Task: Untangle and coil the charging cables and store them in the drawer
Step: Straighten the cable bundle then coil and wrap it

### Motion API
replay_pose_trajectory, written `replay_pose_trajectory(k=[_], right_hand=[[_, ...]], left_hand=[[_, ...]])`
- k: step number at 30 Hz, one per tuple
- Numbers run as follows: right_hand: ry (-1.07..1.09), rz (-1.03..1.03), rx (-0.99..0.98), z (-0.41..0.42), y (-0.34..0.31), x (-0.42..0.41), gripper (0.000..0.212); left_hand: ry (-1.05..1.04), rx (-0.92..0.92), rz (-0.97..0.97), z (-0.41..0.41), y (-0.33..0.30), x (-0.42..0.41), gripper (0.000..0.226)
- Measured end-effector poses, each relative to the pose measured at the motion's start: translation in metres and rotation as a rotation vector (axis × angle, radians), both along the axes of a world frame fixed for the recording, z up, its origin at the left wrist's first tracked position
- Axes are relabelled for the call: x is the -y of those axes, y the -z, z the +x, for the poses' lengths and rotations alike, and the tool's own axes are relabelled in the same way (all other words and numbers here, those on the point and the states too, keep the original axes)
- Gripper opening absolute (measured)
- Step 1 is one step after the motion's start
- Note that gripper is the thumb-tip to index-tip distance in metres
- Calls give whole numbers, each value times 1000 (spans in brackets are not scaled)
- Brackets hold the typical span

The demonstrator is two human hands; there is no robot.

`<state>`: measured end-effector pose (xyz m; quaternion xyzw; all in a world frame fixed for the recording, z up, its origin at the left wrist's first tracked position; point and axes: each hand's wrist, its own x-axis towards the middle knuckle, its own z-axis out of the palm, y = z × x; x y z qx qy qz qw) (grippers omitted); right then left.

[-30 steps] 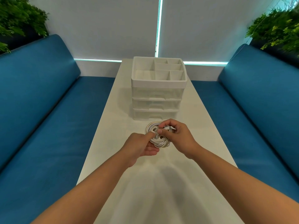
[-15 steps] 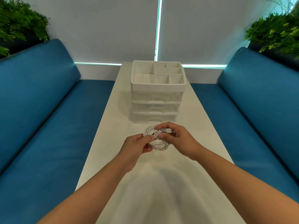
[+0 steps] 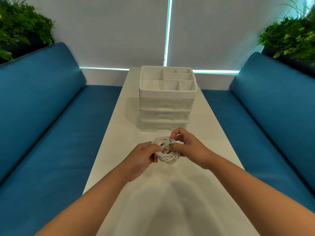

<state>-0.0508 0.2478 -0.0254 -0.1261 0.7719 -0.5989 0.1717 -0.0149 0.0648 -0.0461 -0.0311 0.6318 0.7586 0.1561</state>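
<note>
A white charging cable [image 3: 167,157], wound into a small round coil, is held above the table between both hands. My left hand [image 3: 143,159] grips the coil's left side with thumb and fingers. My right hand [image 3: 189,149] pinches the plug ends at the coil's middle and holds its right side. Just beyond the hands stands a translucent plastic drawer unit [image 3: 164,114] with three drawers, all shut, and a white divided tray on top.
The long white table [image 3: 153,210] runs away from me between two blue sofas [image 3: 42,125]. Green plants [image 3: 20,29] sit behind both sofa backs. White blinds cover the window at the far end.
Both hands have stayed on the coil and shifted the plug ends slightly at its middle. The camera has tilted a little, so the drawer unit appears lower in view.
</note>
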Motion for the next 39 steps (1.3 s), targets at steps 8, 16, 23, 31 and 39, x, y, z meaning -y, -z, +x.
replay_pose_trajectory(k=[8, 16, 23, 31, 39], right_hand=[[106, 22, -161, 0, 11, -1, 8], [-92, 170, -287, 5, 6, 2, 36], [-30, 219, -335, 6, 11, -1, 30], [24, 196, -262, 9, 14, 2, 27], [-31, 299, -285, 5, 11, 1, 15]], left_hand=[[-3, 45, 75, 1, 8, 1, 10], [-36, 54, -35, -3, 5, 4, 9], [-72, 35, 50, 1, 7, -2, 12], [17, 54, 2, 2, 7, 2, 13], [103, 103, 54, 1, 7, 8, 13]])
